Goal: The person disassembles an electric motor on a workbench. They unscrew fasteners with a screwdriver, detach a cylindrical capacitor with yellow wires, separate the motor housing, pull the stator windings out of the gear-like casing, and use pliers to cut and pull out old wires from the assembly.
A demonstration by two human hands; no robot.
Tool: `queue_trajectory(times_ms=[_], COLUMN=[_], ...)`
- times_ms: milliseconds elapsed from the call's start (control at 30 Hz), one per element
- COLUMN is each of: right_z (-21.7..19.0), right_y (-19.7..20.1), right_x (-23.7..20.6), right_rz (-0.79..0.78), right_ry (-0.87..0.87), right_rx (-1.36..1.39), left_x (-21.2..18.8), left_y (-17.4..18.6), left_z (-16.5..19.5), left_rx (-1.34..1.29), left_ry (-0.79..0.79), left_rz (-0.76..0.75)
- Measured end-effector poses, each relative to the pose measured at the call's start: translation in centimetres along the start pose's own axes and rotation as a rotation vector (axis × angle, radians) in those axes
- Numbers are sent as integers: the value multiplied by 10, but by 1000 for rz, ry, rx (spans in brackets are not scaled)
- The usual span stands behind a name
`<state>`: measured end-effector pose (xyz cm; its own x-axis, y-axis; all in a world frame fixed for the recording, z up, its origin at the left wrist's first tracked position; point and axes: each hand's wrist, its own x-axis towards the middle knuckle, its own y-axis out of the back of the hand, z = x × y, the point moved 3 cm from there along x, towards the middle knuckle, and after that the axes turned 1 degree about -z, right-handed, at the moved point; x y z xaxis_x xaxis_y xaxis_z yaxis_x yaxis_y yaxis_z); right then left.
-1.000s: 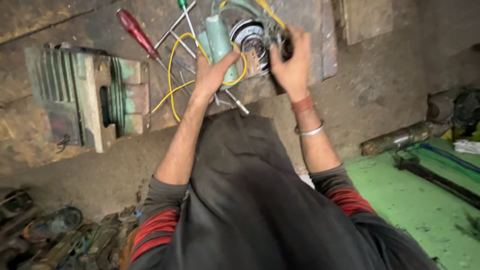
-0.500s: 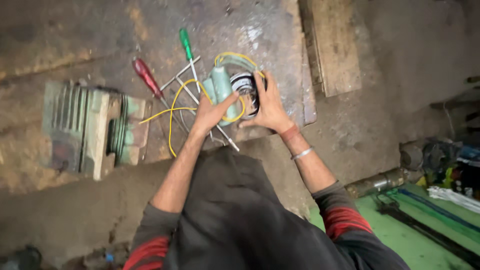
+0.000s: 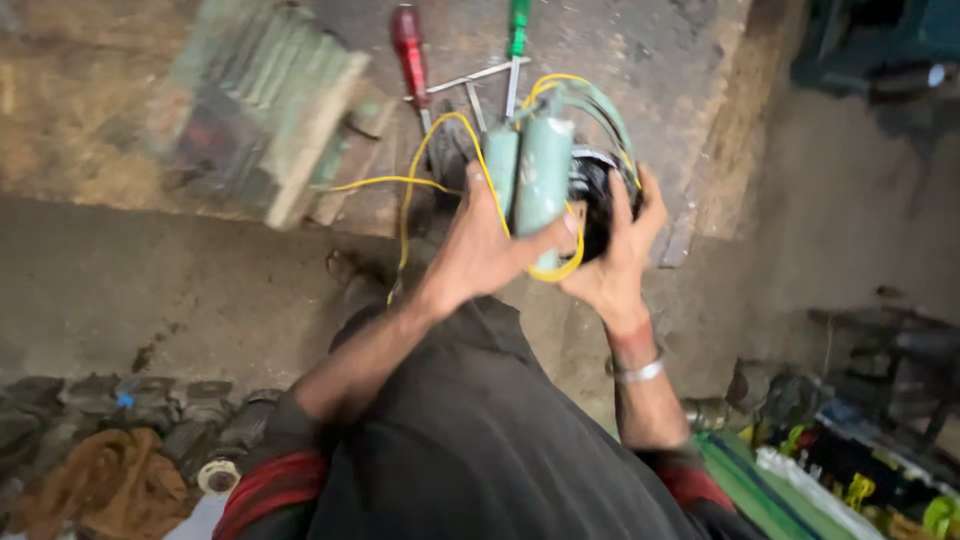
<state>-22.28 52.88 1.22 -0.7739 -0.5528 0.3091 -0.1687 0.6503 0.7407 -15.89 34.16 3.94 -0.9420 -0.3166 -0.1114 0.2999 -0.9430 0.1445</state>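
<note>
Grip, left: our left hand point(image 3: 480, 255) is clenched around two pale green cylinders point(image 3: 530, 170), thumb laid across the larger one.
Grip, right: our right hand point(image 3: 612, 250) cups the round black motor part with a metal rim point(image 3: 598, 185), fingers curled over its edge.
Where it is: we hold the cylinders and motor part together, raised above the floor, just in front of our dark lap.
Wires: yellow wires point(image 3: 430, 170) loop from the cylinders down past our left wrist.
Tools: a red-handled screwdriver point(image 3: 408, 45) and a green-handled screwdriver point(image 3: 518, 20) lie side by side on the worn wooden board point(image 3: 640, 60) beyond our hands.
Housing: a green finned motor casing point(image 3: 260, 110) lies to the left; blur hides any label.
Wrist: a metal bangle point(image 3: 640, 372) sits on the right.
</note>
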Motion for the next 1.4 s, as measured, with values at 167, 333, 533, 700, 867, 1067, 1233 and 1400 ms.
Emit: queue_trajectory(times_ms=[167, 333, 533, 700, 867, 1067, 1233, 1400], right_z=[-129, -260, -417, -526, -618, -730, -862, -1005], right_y=[15, -40, -184, -292, -393, -550, -676, -774], right_x=[-6, -13, -54, -77, -81, -54, 12, 94], right_rz=[-66, -199, -420, -640, -724, -829, -877, -877], right_ry=[132, 345, 485, 589, 724, 804, 861, 969], right_rx=[-31, 77, 302, 446, 456, 514, 539, 636], left_x=[-100, -201, -341, -426, -470, -498, -500, -495], left_y=[102, 216, 353, 449, 551, 721, 898, 1071], left_z=[75, 75, 30, -6, -50, -120, -128, -119], left_rx=[30, 44, 153, 183, -83, -57, -72, -124], left_ry=[-202, -58, 117, 259, 253, 299, 301, 329], left_rz=[57, 220, 638, 905, 1055, 1051, 1223, 1304])
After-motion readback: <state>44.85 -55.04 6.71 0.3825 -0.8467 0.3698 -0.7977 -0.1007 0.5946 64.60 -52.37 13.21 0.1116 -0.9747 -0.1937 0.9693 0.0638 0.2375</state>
